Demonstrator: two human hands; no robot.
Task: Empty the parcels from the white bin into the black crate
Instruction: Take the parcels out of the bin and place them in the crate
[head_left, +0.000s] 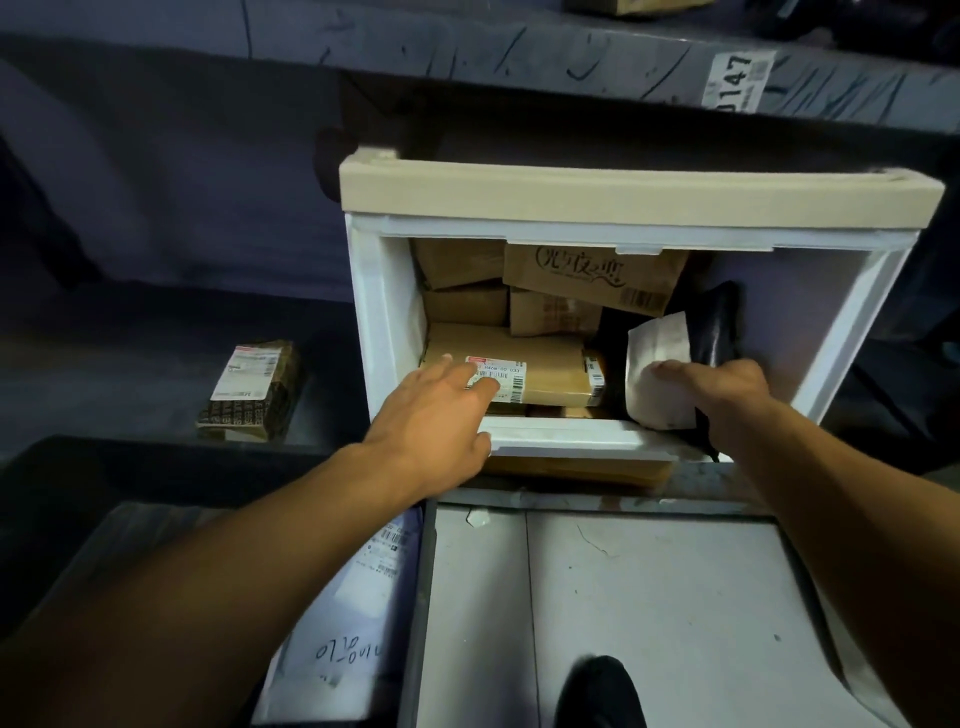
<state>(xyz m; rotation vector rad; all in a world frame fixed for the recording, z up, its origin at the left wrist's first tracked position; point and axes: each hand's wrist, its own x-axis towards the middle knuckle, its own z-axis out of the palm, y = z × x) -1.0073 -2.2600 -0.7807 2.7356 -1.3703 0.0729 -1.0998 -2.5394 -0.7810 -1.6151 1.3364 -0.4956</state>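
The white bin (374, 322) sits on a dark shelf, its open front facing me, stuffed with several brown cardboard parcels and a black bag. My left hand (441, 410) lies flat, fingers spread, on the labelled brown box (550, 371) at the front. My right hand (727, 395) grips the black plastic bag parcel (719, 325) with a white label at the bin's right side. The black crate (156, 467) stands low at the left, under my left forearm, with a white mailer (363, 597) inside it.
A dark wrapped parcel (249, 387) lies on the shelf left of the bin. Another shelf with a "147" tag (737, 80) runs overhead. Below is pale floor, with my black shoe (602, 691) at the bottom edge.
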